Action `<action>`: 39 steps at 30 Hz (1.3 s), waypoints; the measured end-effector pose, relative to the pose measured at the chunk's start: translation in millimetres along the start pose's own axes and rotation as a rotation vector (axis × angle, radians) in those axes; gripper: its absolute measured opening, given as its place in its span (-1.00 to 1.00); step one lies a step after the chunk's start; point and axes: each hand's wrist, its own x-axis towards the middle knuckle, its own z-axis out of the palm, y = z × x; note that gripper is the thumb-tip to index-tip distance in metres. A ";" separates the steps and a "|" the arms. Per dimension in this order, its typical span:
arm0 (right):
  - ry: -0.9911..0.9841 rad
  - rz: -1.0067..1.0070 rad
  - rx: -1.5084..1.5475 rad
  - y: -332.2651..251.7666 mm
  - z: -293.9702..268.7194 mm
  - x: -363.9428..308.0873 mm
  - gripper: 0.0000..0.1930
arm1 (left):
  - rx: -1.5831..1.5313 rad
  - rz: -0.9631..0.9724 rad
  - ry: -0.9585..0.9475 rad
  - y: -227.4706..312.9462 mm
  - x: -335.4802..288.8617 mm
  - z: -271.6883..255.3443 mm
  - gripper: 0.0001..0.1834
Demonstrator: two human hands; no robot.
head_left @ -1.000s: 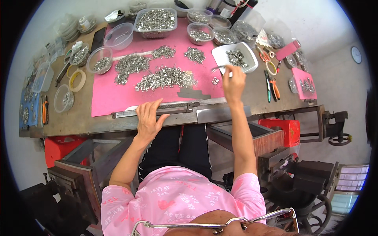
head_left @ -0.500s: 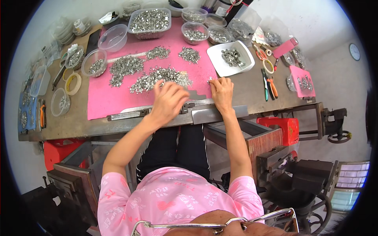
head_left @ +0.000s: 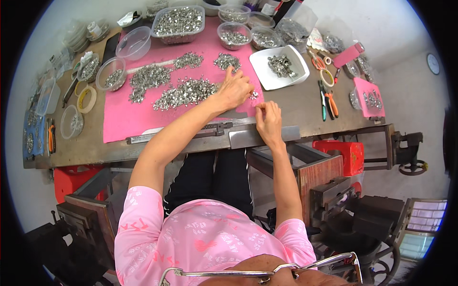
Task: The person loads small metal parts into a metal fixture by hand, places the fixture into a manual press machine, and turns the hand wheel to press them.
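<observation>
On the pink mat (head_left: 138,119) lie several heaps of small shiny metal pieces. My left hand (head_left: 234,90) reaches across to the near edge of the small round heap (head_left: 226,61), its fingers bent together; what is between them is hidden. Under and left of that wrist spreads the large middle heap (head_left: 186,93). My right hand (head_left: 270,121) rests low at the mat's right edge, fingertips drawn together, with any piece in them too small to see. A few loose metal pieces (head_left: 254,95) lie just beyond its fingertips.
A white tray (head_left: 257,71) of metal pieces stands right of the mat, with pliers (head_left: 330,102) and tape rolls (head_left: 327,77) beyond. Plastic tubs (head_left: 177,34) of pieces line the back. Along the front edge lies a metal rail (head_left: 191,133). Tape rings (head_left: 86,100) sit left.
My left hand has swung right and away from me, from the large heap's near side to the small round heap. The right hand has dropped slightly toward me, leaving loose pieces in view beyond it.
</observation>
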 end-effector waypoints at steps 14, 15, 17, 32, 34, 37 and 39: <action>-0.162 -0.241 0.342 -76.1 22.5 -13.4 -0.79 | -0.149 -0.059 0.227 -8.5 -39.1 -24.9 -0.90; -0.171 -0.264 0.297 -77.4 23.5 -12.8 -0.78 | -0.145 -0.061 0.225 -7.8 -55.3 -35.2 -0.90; -0.186 -0.297 0.275 -79.3 26.5 -11.5 -0.79 | -0.256 -0.142 0.202 -1.8 -94.3 -54.1 -0.94; -0.199 -0.350 0.262 -77.6 20.2 -3.4 -0.82 | -0.146 -0.167 0.266 31.7 -155.3 -58.6 -0.85; -0.155 -0.299 0.284 -73.0 17.6 -8.4 -0.81 | -0.152 -0.146 0.270 32.2 -155.6 -61.7 -0.85; -0.001 -0.219 0.263 -56.0 16.2 -10.3 -0.81 | -0.168 -0.200 0.250 35.1 -155.2 -64.5 -0.84; 0.077 -0.121 0.218 -42.0 11.4 -11.7 -0.82 | -0.141 -0.339 0.219 43.2 -154.8 -64.0 -0.84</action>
